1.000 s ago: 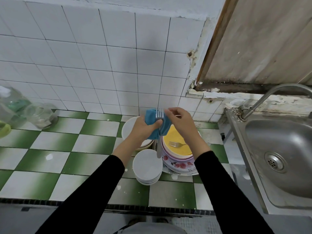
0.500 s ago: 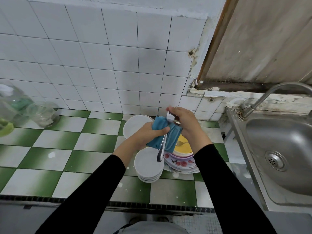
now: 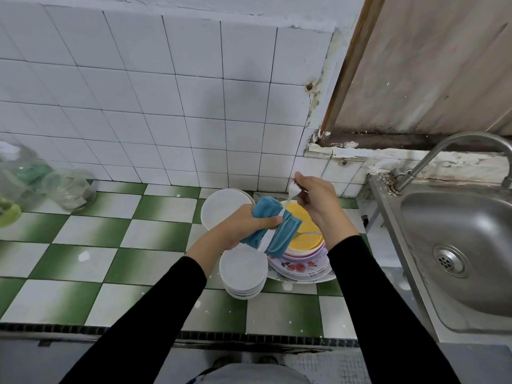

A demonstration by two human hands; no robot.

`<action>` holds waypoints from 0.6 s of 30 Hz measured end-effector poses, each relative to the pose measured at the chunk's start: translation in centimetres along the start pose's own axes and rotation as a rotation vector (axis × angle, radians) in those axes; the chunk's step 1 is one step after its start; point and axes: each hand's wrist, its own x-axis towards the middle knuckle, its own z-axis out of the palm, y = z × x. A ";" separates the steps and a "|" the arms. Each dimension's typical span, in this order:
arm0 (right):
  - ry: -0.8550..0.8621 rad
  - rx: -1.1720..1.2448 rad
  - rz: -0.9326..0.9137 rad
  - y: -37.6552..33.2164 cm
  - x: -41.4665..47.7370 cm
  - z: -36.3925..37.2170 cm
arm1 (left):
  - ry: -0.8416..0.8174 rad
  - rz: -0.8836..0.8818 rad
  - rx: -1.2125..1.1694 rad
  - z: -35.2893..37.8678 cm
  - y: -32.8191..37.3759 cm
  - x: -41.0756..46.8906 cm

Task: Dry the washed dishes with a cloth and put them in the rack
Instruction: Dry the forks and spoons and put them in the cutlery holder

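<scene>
Our left hand (image 3: pixel 241 225) was clamped round the blue cloth (image 3: pixel 286 230), which was folded about the handle of a piece of cutlery (image 3: pixel 291 191). Our right hand (image 3: pixel 315 200) pinched its head, higher and farther out, so that, as we judged, the handle could be drawn through the cloth and wiped along its length. Blur kept us from telling fork from spoon. We held it above the dishes, apart from them. Below were a yellow plate (image 3: pixel 302 239) with a fork (image 3: pixel 310 233) lying on it, flowered plates (image 3: pixel 299 266) beneath, 1 stack of white bowls (image 3: pixel 243 273) just beside, and a white plate (image 3: pixel 224 209) behind. They stood on a counter (image 3: pixel 83 231) of green and white tiles, near the steel sink (image 3: pixel 457 245) and tap (image 3: pixel 443 151) on the right. Glass jars (image 3: pixel 69 189) sat well apart at the left, against the white-tiled wall (image 3: pixel 166 106). No rack was in view.
</scene>
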 end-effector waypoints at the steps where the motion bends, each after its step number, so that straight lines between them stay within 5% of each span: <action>1: 0.025 0.020 -0.002 0.0 0.2 -0.3 | -0.013 -0.006 0.000 0.0 -0.1 0.0; 13: 0.175 0.332 0.054 -0.1 0.3 -3.6 | 0.045 -0.169 -0.240 -2.0 -1.3 -0.3; 18: -0.008 0.403 0.167 1.5 -0.4 -4.7 | 0.278 -0.224 -0.388 -3.1 -1.8 0.2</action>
